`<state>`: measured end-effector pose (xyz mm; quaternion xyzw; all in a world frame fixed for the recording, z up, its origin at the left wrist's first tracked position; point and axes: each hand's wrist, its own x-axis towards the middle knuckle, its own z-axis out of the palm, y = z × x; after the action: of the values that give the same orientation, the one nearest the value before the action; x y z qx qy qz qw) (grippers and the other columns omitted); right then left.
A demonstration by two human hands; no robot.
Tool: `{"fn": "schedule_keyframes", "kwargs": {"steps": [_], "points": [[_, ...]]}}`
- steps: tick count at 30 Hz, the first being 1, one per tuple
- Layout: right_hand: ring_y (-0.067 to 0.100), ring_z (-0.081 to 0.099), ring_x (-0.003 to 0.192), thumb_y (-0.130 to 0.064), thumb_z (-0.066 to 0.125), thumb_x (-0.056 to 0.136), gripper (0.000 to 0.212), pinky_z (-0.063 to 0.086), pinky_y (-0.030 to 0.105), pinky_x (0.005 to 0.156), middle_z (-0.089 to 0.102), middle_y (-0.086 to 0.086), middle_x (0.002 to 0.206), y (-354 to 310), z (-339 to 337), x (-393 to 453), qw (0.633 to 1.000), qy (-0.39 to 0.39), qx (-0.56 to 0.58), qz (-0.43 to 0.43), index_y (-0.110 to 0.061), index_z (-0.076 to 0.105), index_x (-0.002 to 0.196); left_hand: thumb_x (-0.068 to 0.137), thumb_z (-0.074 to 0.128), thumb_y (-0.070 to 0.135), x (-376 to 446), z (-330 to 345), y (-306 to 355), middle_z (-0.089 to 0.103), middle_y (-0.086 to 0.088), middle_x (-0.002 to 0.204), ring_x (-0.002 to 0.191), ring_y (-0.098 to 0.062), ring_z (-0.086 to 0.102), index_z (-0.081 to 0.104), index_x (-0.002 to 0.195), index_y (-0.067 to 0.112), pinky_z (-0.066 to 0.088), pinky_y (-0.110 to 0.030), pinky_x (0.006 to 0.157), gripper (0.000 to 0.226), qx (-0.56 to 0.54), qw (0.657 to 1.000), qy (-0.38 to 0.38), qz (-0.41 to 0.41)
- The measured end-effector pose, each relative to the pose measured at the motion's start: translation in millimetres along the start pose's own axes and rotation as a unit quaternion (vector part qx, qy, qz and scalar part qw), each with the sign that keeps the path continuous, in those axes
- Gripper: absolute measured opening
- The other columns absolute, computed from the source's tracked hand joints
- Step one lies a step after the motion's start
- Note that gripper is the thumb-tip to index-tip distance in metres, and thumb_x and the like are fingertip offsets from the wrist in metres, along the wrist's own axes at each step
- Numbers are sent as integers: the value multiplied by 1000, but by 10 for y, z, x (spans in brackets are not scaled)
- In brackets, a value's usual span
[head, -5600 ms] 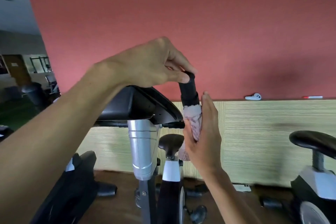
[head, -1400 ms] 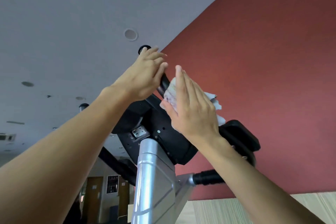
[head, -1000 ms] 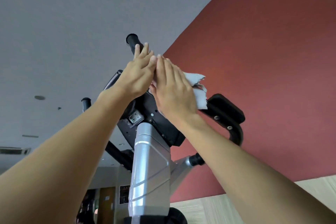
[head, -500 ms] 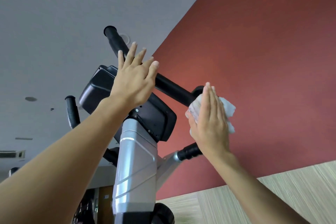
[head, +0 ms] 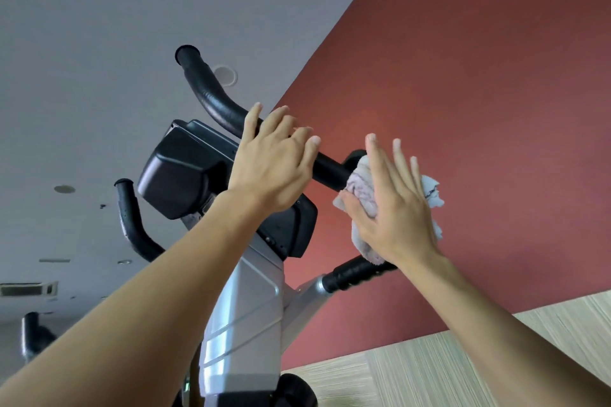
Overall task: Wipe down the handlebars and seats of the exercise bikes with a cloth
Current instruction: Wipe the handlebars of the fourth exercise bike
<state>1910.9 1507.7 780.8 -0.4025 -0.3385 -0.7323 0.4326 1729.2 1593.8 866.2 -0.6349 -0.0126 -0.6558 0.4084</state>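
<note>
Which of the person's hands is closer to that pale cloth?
Right. The right hand presses the cloth against the handlebar; the left hand rests farther up the bar.

A grey ceiling (head: 115,10) with round recessed lights (head: 224,74) and a vent (head: 28,288) meets a dark red wall (head: 479,76). Pale striped wood panelling (head: 463,370) runs along the wall's base.

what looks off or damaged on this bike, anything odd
Nothing stands out. The black handlebar and console look intact. The left hand rests on the bar; the right hand presses the cloth against it.
</note>
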Motion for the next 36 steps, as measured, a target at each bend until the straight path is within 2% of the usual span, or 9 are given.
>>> {"fn": "schedule_keyframes", "kwargs": {"steps": [3,6,12,16,20,24,28,32,36], "points": [[32,9,158,-60,46,98,75,10,62,124,24,-9,168,-31,-48,83,1000,-13,-9,18,-27,25,161,100,0,52,16,3,-17,59,4,137,149,-19,30,64,134,23,-4,-44,125,78,1,1000,-2,7],[35,13,157,-67,37,98,75,18,64,121,27,-6,167,-113,-40,162,999,-10,-41,25,-27,26,161,99,-2,53,21,15,-18,59,4,134,147,-18,30,65,130,23,-5,-43,123,80,8,1000,-5,9],[36,41,146,-60,35,104,77,41,50,114,37,11,162,-132,89,275,997,9,-61,-47,-12,19,162,103,9,44,42,84,76,63,-1,107,126,-22,49,67,101,17,9,-46,123,64,31,998,35,-42],[35,44,144,-56,42,104,78,43,46,115,40,15,160,191,33,-97,998,42,-35,-34,-5,22,160,105,14,41,37,139,118,63,-3,104,119,-26,52,65,98,14,12,-46,121,58,49,998,34,-12],[34,41,146,-51,46,101,81,43,52,114,37,20,160,334,-10,-264,1000,26,16,-2,-3,17,159,106,14,42,33,156,66,61,0,115,126,-24,48,66,102,16,14,-47,119,59,59,998,26,24],[32,37,149,-55,37,104,79,33,52,120,33,18,163,97,0,29,999,9,-32,-36,-2,18,160,104,15,40,41,151,94,61,-1,122,128,-25,47,68,107,15,14,-49,118,59,59,998,35,16],[31,46,143,-60,41,102,81,36,55,117,46,13,156,-54,60,217,997,24,-28,-69,-6,24,159,104,15,38,36,142,167,61,-4,117,125,-25,48,66,109,14,16,-49,117,56,62,997,34,-11],[34,43,143,-62,47,99,83,40,58,111,44,9,158,187,110,-110,996,85,23,-1,-9,25,160,106,14,36,-30,213,262,58,-4,114,123,-26,48,60,110,14,23,-46,113,51,74,996,45,29],[26,35,149,-60,52,97,89,36,43,120,35,9,162,277,153,-406,980,98,146,90,-6,19,161,106,16,34,-33,272,291,59,-3,115,122,-27,49,61,113,14,20,-43,110,50,71,996,54,33]]}}
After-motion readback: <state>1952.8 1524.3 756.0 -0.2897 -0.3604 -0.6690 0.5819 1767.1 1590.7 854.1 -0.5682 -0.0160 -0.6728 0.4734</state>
